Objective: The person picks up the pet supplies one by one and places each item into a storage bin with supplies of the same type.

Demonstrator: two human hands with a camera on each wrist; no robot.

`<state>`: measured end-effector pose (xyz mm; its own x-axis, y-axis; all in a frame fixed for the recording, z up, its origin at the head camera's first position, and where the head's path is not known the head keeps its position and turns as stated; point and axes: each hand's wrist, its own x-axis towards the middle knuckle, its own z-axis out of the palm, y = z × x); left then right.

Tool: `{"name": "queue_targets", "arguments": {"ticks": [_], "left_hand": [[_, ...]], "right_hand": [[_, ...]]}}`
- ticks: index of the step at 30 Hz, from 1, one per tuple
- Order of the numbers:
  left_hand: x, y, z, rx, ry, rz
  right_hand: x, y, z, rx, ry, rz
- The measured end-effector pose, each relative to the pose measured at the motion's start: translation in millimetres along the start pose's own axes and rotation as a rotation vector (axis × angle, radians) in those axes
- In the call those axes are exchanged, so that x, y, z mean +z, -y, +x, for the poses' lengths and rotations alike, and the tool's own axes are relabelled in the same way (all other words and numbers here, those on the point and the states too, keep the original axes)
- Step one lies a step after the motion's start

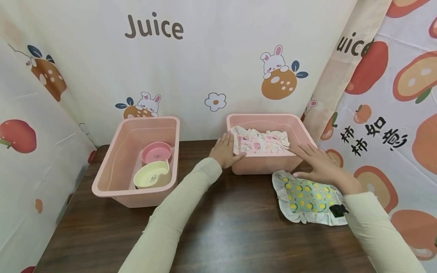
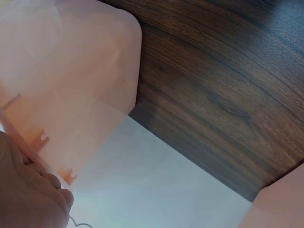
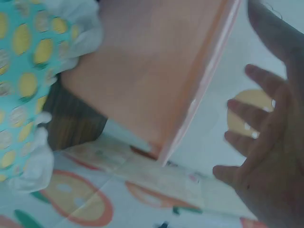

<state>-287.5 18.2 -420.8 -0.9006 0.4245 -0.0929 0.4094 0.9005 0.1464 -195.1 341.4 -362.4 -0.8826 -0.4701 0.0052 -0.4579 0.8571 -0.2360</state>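
Observation:
My left hand [image 1: 224,151] rests at the left rim of the right-hand pink bin [image 1: 263,165], fingers straight and thumb out over the front edge. In the left wrist view, the fingers [image 2: 53,190] lie right along that rim. Inside the bin is a pink printed cloth [image 1: 250,146] with white ruffles. Over the bin's front right corner, my right hand [image 1: 319,163] is spread with nothing in it; the right wrist view shows its fingers [image 3: 254,114] apart. Below this hand, a green lemon-print cloth [image 1: 307,195] with a white ruffled edge lies flat on the table.
Another pink bin [image 1: 116,192] stands on the left of the dark wooden table [image 1: 232,235]. It holds a pink bowl [image 1: 157,149] and a pale yellow bowl [image 1: 151,176]. Printed curtains [image 1: 205,57] hang behind and at both sides. A small black piece [image 1: 338,211] sits beside the right sleeve.

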Motion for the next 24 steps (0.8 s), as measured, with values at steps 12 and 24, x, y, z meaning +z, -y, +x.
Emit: {"name": "queue_targets", "arguments": {"ticks": [12, 24], "left_hand": [[-0.9, -0.1, -1.7, 0.007, 0.005, -0.006], [-0.2, -0.3, -0.6, -0.006, -0.001, 0.008]], "right_hand": [[48.8, -22.8, -52.3, 0.141, 0.024, 0.079], [94.5, -47.7, -67.8, 0.214, 0.1, 0.06]]}}
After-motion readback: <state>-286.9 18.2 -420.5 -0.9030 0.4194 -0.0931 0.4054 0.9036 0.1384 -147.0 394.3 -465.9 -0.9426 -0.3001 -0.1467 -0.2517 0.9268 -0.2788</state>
